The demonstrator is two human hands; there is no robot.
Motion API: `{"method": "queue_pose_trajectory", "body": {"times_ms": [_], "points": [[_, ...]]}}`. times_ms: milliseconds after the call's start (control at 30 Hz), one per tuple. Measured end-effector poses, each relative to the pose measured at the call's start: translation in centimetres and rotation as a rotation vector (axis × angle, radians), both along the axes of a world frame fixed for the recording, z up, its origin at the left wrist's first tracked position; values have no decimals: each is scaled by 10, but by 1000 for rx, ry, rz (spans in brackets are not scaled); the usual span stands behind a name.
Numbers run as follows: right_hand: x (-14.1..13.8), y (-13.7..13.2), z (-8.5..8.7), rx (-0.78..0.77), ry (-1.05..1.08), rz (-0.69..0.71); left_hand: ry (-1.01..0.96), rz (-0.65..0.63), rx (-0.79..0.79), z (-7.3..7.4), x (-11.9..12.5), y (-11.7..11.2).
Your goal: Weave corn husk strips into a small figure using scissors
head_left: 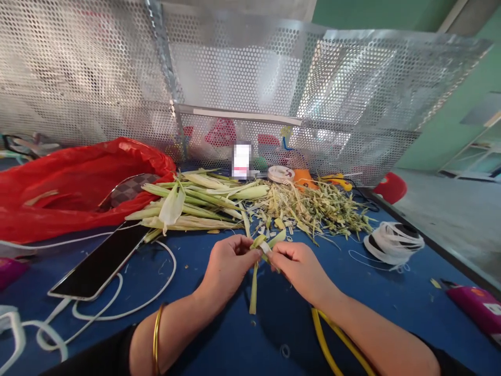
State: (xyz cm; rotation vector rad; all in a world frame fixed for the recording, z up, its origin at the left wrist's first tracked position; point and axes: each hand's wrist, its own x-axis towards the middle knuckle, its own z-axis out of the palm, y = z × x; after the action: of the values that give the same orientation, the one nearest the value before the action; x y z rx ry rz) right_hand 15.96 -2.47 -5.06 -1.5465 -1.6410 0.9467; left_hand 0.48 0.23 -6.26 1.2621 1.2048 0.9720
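Both hands meet over the blue table and pinch one small piece of folded green-yellow corn husk [253, 292], its loose strip hanging down toward the table. My left hand [230, 258] has thumb and forefinger closed on the left side of the husk. On the other side, my right hand [299, 266] grips it with thumb and fingers closed. A pale band crosses the fold between the fingertips; I cannot tell if it is husk or tape. Just beyond lie a pile of long corn husks [195, 203] and a heap of shredded husk pieces [321, 206].
A red plastic bag [78, 209] stands at the left, with a phone [99, 261] and white cable [172, 261] before it. White cord [393, 243] and a purple object [475, 308] lie right. Perforated metal panels [235, 68] rise behind. A yellow cable or handle [326, 339] is near my right forearm.
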Motion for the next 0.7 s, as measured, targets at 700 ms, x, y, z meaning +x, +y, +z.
{"method": "queue_pose_trajectory", "body": {"times_ms": [700], "points": [[3, 0, 10, -211, 395, 7, 98, -406, -41, 4, -2, -9]]}}
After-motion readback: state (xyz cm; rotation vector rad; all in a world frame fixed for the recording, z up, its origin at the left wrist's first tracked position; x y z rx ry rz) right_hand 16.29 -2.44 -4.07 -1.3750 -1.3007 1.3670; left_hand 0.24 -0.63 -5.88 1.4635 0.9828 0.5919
